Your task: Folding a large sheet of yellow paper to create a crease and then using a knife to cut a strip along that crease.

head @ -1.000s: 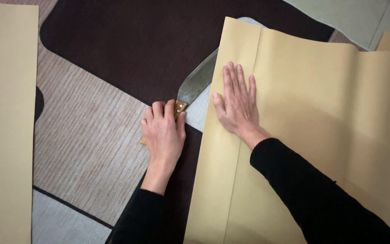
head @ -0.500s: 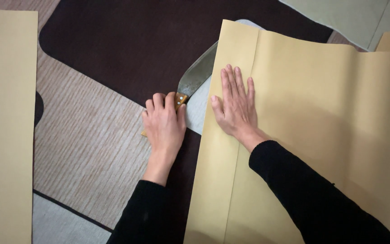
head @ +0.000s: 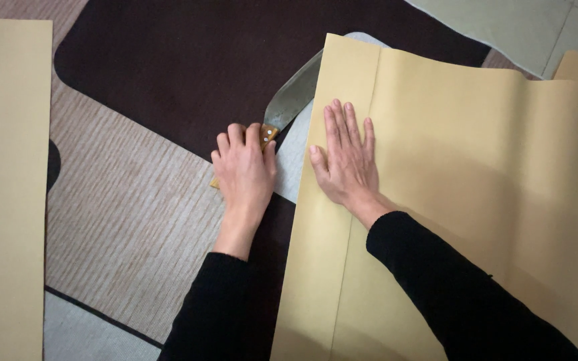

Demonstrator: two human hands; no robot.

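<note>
My left hand grips the wooden handle of a large knife whose grey blade points up and to the right, its tip slipped under the edge of a big sheet of tan paper. My right hand lies flat, fingers spread, on that sheet near its folded left edge. A crease runs down the paper just right of my fingers. Both arms wear black sleeves.
A second long tan paper sheet lies along the left side. Under everything is a carpet with dark brown, beige ribbed and pale grey patches. Pale floor tiles show at the top right.
My left hand and the knife have slid slightly up along the paper's edge. My right hand stays pressed flat on the sheet.
</note>
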